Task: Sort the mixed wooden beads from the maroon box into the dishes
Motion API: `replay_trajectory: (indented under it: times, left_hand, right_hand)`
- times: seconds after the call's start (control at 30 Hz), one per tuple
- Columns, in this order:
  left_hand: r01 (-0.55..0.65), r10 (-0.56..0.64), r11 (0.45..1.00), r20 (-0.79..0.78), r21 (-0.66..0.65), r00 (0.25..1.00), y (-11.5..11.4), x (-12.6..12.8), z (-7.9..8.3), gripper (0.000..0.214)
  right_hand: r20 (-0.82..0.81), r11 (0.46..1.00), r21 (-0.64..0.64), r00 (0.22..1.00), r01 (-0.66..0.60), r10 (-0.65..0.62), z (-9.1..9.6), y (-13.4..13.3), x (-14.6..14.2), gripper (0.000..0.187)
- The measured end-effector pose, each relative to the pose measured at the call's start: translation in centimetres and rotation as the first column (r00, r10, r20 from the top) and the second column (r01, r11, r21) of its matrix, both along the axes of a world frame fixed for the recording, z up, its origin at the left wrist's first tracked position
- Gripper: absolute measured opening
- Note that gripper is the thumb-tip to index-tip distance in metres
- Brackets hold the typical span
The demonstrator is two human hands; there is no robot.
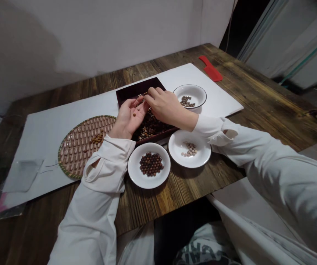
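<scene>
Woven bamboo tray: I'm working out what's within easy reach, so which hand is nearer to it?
Left. The left hand sits just beside the woven bamboo tray, over a corner of the dark box; the right hand is farther off, above the box.

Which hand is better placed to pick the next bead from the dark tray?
The right, I'd judge: the right hand sits with its fingers curled over the dark tray and its beads, while the left hand lies palm up at the tray's edge.
</scene>
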State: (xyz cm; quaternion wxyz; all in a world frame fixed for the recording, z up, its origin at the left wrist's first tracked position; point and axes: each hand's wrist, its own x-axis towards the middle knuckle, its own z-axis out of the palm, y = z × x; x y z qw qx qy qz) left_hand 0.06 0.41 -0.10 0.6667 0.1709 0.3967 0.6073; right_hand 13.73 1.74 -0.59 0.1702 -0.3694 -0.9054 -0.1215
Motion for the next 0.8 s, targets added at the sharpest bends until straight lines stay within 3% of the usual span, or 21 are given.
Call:
replay_trajectory:
  times: [0.43,0.63,0.8]
  left_hand:
    - [0.059,-0.059,0.998,-0.008,0.004,0.998,0.28,-0.03,-0.25,0.021]
    - [0.062,-0.062,0.998,-0.031,0.004,0.998,0.22,-0.02,-0.18,0.022]
    - [0.087,-0.087,0.996,-0.009,0.002,0.996,0.13,0.05,-0.13,0.026]
  right_hand:
    - [0.022,0.957,0.098,0.962,-0.271,0.27,-0.96,0.85,-0.09,0.029]
    - [0.187,0.978,0.026,0.962,-0.206,0.198,-0.28,0.42,-0.14,0.031]
    - [0.085,0.963,0.065,0.963,-0.26,0.255,-0.73,0.8,0.0,0.027]
